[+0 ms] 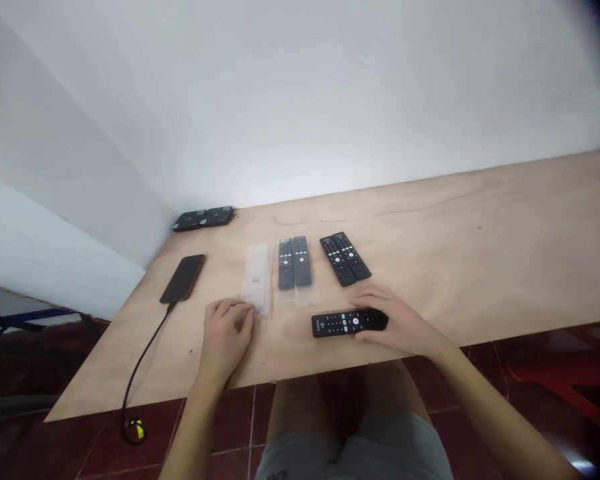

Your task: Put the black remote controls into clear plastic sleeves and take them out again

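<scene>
Near the table's front edge, my right hand (393, 321) grips the lower end of a black remote control (336, 323), which lies crosswise with its buttons up. My left hand (226, 337) is closed, thumb and forefinger together at the near corner of the clear plastic sleeves (257, 277), which lie flat. Just right of those sleeves, two remotes in clear plastic (294, 263) lie side by side. Beyond my right hand, two bare black remotes (345, 259) rest at a slant, touching along their length.
A phone (183, 279) with a black cable (143, 360) lies on the left of the wooden table (480, 267); the cable hangs over the front edge. Two flat black boxes (203, 218) sit in the back left corner by the white wall (300, 100).
</scene>
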A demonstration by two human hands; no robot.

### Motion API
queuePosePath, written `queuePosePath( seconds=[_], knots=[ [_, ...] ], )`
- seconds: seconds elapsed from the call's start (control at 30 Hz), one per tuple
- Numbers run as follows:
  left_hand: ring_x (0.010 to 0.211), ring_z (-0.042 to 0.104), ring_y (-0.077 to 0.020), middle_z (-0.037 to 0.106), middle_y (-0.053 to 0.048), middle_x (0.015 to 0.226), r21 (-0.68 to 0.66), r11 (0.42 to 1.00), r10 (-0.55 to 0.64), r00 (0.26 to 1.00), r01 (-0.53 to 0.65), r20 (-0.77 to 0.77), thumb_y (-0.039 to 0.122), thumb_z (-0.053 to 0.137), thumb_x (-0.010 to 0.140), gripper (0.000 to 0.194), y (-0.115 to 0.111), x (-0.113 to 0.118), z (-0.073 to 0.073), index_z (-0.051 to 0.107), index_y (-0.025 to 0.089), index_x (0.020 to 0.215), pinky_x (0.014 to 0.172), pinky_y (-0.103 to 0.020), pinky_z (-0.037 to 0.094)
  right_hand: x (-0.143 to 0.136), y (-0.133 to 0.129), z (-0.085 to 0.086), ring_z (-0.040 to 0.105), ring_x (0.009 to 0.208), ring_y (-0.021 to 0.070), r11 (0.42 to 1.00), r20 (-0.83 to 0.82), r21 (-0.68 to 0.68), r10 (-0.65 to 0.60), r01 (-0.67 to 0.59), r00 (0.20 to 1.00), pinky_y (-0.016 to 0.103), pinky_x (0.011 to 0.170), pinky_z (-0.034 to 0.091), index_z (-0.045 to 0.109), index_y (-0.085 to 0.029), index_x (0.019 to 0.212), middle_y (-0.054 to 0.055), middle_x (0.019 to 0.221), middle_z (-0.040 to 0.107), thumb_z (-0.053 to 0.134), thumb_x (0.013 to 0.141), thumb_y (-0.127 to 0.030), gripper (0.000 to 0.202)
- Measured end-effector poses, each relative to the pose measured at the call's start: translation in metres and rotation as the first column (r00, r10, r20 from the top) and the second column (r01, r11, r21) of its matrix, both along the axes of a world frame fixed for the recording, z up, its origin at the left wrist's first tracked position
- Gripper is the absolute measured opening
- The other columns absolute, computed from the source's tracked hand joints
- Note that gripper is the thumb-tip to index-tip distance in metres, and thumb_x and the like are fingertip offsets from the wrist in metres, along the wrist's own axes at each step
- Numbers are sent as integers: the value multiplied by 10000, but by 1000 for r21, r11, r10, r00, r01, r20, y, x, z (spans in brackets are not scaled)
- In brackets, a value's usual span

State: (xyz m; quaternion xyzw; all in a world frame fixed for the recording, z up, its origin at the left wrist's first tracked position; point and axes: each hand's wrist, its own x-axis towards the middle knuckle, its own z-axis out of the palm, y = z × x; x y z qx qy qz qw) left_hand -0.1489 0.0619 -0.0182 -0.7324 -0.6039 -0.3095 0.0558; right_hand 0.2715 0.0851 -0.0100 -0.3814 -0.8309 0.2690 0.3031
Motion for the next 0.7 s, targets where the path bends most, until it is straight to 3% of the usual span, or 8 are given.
queuePosePath(
  seconds=[0.2,0.3,0.4,0.5,0.6,0.7],
  knots=[
    [986,628,-331,772,-97,974,-78,996,-33,999,32,-7,277,575,1025,211,-1,2,12,762,223,945,938,-476,507,17,-6,1,664,1291,353,999,60,-41,-23,26,998,565,1153,548,771,-334,1349,75,1351,729,872,933,-387,431],
    [953,653,-312,777,-85,951,-82,996,-18,999,21,35,291,591,1015,201,-10,15,21,749,224,910,920,-464,509,20,-6,3,663,1289,354,997,28,-77,-21,23,999,563,1161,541,785,-319,1330,82,1351,729,887,923,-406,428],
    [874,697,-269,783,-57,904,-116,992,-36,984,57,175,305,636,1002,163,-25,46,25,773,229,956,841,-412,549,20,-4,5,672,1270,354,995,-15,-100,2,-3,1000,558,1155,546,799,-318,1308,84,1335,734,904,906,-400,424],
    [771,735,-233,819,-35,906,-245,953,-84,935,176,345,302,656,1013,170,-37,86,22,814,244,992,721,-366,583,21,-4,7,682,1239,355,989,-51,-136,54,-60,997,549,1126,569,819,-318,1272,87,1296,741,905,900,-391,388],
    [773,772,-240,849,-40,929,-257,941,-93,896,222,434,293,683,1008,161,-40,118,17,838,250,1001,698,-366,612,24,-5,9,677,1246,347,979,-80,-174,94,-107,992,535,1121,572,821,-322,1284,86,1293,735,908,899,-413,405],
    [797,789,-243,855,-42,942,-258,938,-85,875,232,477,266,679,1004,164,-37,135,15,842,246,1007,710,-366,628,27,-7,10,674,1256,339,974,-104,-192,103,-121,989,526,1128,565,818,-324,1297,80,1299,732,922,885,-433,438]
  ],
)
